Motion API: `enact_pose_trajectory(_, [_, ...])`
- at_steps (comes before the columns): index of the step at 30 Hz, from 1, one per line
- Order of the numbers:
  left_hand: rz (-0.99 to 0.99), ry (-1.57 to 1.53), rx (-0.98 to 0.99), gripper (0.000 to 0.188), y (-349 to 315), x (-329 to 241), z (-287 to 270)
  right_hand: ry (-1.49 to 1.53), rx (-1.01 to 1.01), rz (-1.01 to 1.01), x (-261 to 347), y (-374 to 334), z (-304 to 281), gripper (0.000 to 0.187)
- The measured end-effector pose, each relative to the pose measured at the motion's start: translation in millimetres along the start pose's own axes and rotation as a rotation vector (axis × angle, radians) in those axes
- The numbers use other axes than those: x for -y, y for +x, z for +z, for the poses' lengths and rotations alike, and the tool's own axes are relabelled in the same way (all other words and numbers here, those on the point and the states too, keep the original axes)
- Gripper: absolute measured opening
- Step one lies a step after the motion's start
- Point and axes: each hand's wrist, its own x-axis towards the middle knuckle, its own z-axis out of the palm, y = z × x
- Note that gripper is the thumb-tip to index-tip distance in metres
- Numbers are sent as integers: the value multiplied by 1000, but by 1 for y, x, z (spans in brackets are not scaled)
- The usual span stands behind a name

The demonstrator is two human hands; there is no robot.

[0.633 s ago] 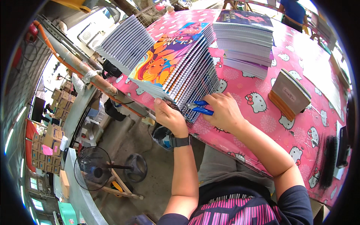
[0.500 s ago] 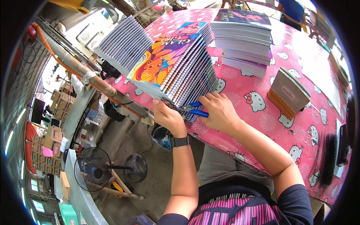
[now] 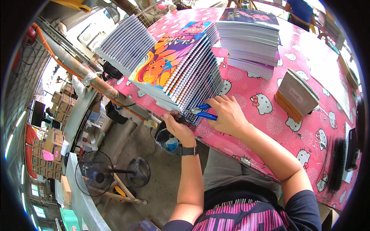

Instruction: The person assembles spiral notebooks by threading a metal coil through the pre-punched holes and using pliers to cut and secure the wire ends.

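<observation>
My right hand (image 3: 228, 117) grips blue-handled wire cutters (image 3: 208, 115), their jaws against the lower near corner of a tall stack of spiral-bound notebooks (image 3: 154, 63). The stack's coil spines face me, and the top cover is colourful. At the same corner, my left hand (image 3: 178, 130) curls around a tangle of thin dark wire bits (image 3: 185, 119), just below the lowest notebooks. Its fingertips are partly hidden.
Another coil-bound stack (image 3: 125, 46) stands left, and notebooks (image 3: 248, 42) are piled behind. A wooden holder with cards (image 3: 296, 94) and black coils (image 3: 336, 165) lie right on the pink patterned table (image 3: 266, 134). Below are a bin (image 3: 167, 140) and a fan (image 3: 94, 173).
My left hand has moved down and slightly right, away from the notebook corner, uncovering more of the dark wire bits. The cutters have shifted slightly right, handles a little wider apart.
</observation>
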Motion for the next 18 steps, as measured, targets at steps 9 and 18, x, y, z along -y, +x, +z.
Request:
enact_pose_trajectory(9, [193, 45, -109, 45, -18, -2, 17, 9, 69, 33, 4, 2, 9, 36])
enact_pose_trajectory(18, [212, 119, -145, 41, -6, -8, 18, -121, -149, -113, -2, -4, 8, 37])
